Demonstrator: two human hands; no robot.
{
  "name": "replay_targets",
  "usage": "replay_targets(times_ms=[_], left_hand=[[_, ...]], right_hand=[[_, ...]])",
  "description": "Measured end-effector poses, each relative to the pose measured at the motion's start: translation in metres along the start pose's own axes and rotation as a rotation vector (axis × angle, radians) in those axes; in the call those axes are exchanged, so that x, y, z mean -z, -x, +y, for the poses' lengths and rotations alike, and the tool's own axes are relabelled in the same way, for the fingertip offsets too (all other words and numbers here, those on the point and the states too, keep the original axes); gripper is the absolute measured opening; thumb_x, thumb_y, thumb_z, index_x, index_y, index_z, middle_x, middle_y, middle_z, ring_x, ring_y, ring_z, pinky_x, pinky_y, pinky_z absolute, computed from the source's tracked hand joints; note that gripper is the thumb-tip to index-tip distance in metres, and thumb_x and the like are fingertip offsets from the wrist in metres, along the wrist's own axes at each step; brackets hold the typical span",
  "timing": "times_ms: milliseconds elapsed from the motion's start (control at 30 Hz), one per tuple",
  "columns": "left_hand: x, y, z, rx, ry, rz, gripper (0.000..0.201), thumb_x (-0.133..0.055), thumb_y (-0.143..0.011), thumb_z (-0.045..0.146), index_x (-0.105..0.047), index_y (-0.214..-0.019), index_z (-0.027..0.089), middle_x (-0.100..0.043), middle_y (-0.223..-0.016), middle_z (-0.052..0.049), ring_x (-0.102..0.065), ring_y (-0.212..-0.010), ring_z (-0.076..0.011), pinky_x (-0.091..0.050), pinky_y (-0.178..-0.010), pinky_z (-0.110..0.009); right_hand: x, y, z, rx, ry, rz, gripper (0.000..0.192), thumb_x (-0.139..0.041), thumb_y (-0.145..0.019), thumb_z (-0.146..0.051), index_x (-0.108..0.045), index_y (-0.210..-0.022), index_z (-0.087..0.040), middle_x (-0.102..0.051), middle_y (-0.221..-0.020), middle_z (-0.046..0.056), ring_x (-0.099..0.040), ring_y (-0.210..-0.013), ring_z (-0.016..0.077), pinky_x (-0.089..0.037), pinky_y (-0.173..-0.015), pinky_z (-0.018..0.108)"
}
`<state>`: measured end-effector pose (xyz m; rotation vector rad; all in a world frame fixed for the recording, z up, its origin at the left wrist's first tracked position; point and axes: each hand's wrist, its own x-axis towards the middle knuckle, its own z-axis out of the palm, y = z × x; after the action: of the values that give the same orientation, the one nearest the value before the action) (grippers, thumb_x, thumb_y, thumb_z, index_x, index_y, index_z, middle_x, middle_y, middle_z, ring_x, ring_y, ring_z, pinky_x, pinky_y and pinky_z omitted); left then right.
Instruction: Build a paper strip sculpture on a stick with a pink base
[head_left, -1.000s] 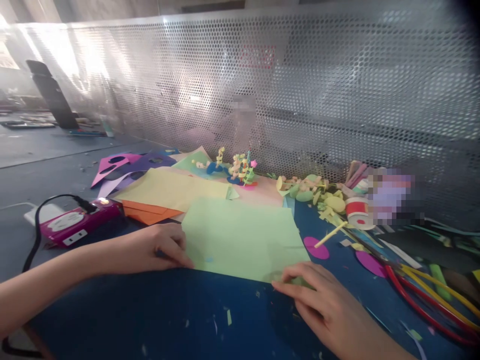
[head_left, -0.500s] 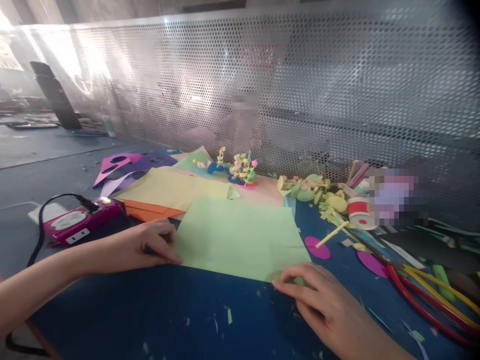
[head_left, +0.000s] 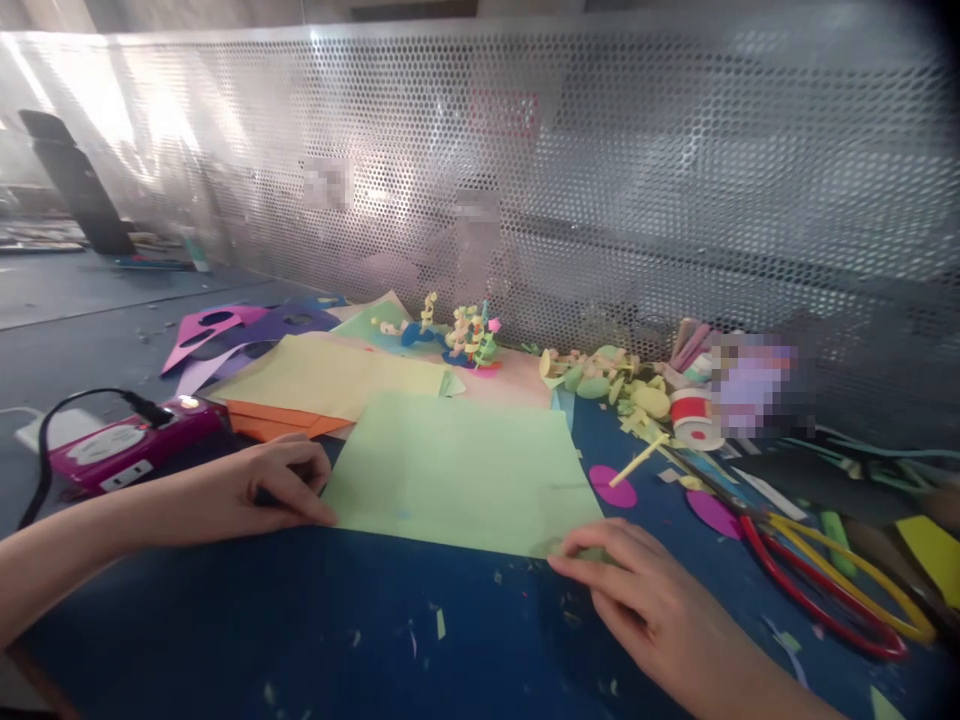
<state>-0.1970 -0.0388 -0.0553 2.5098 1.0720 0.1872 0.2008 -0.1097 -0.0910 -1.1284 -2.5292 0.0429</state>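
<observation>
Green paper lies under both my hands: my left hand (head_left: 277, 487) pinches the near left corner of the pale green sheet (head_left: 457, 470), fingers curled and thumb flat along the edge, while my right hand (head_left: 637, 590) presses its fingertips on the near right corner, not clenched, holding the sheet down. It is a plain, matte, light green rectangle, flat on the dark blue table (head_left: 300, 630), with a faint crease or shadow near my right fingers; I cannot tell which. Its long axis runs left to right across me, the near edge slanting slightly down toward my right hand. Just behind it lies a yellow sheet (head_left: 330, 375) over an orange one (head_left: 270, 422). Left of my left hand sits a magenta device (head_left: 127, 455) with a black cord. To the right lie red and yellow scissors handles (head_left: 832, 580).
</observation>
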Motion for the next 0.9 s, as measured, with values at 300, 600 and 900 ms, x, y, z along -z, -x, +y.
replay_targets(times_ms=[300, 600, 900], left_hand=[[0.004, -0.001, 0.001, 0.051, 0.032, -0.139, 0.028, -0.045, -0.089, 0.028, -0.069, -0.099, 0.036, -0.051, -0.093, 0.001, -0.051, -0.086, -0.0144, -0.04, -0.076, -0.018], [0.008, -0.028, 0.032, -0.002, 0.037, -0.001, 0.018, -0.053, -0.084, 0.029, -0.068, -0.093, 0.022, -0.06, -0.091, -0.003, -0.056, -0.083, -0.0147, -0.043, -0.078, -0.022], [-0.002, -0.063, 0.05, -0.141, 0.073, -0.156, 0.026, -0.052, -0.083, 0.017, -0.071, -0.098, 0.025, -0.063, -0.09, -0.002, -0.059, -0.076, -0.0115, -0.044, -0.068, -0.017]], right_hand=[[0.014, 0.036, 0.021, -0.031, 0.167, 0.068, 0.027, -0.046, -0.085, -0.016, -0.064, -0.104, -0.025, -0.064, -0.101, 0.007, -0.062, -0.094, 0.0209, -0.054, -0.078, 0.035], [0.019, 0.019, 0.009, -0.065, 0.177, 0.134, 0.018, -0.048, -0.084, -0.016, -0.064, -0.089, -0.022, -0.063, -0.09, 0.006, -0.062, -0.085, 0.0204, -0.052, -0.073, 0.035], [-0.004, -0.003, -0.002, -0.082, 0.027, 0.112, 0.028, -0.045, -0.088, -0.016, -0.059, -0.11, -0.025, -0.06, -0.1, 0.006, -0.06, -0.09, 0.0182, -0.052, -0.076, 0.033]])
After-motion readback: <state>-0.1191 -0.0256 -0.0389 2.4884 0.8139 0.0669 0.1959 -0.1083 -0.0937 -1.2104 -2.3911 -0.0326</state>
